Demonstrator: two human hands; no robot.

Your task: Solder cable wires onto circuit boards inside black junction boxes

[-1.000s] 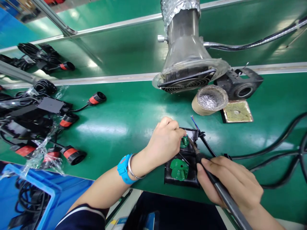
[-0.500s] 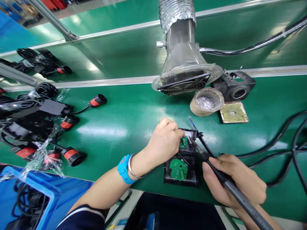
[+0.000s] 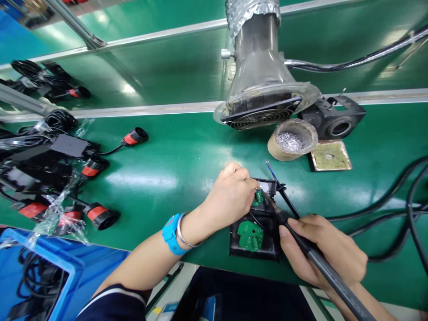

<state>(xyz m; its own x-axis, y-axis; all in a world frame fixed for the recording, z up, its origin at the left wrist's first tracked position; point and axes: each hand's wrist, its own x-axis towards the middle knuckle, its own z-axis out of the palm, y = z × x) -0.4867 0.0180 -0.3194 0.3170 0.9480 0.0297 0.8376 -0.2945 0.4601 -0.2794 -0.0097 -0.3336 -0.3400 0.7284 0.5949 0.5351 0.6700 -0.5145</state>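
Observation:
My right hand [image 3: 326, 247] is closed around a soldering iron [image 3: 310, 254], whose tip reaches the upper small green circuit board [image 3: 257, 197]. That board sits in a black housing beside a whitish part. My left hand [image 3: 234, 191] is closed in a pinch at the same board, close to the iron's tip; what lies between its fingertips is hidden. Nearer to me, a larger green circuit board [image 3: 250, 236] rests in a second black housing part [image 3: 236, 252]. A black cable [image 3: 289, 200] with bared blue and red wire ends [image 3: 271, 170] lies just right of the upper housing.
Behind my hands stand a fume extractor hood [image 3: 264, 76], a round pot of solder bits [image 3: 290, 142], a black iron holder [image 3: 336, 120] and a yellowish sponge [image 3: 331, 156]. Cables with red-ringed connectors [image 3: 100, 215] lie left, above a blue crate [image 3: 80, 272]. Thick black cables [image 3: 406, 209] curve at right.
The iron's tip has moved slightly left, closer to my left fingertips at the small board. My left hand keeps its pinch there. The whole view has shifted a little.

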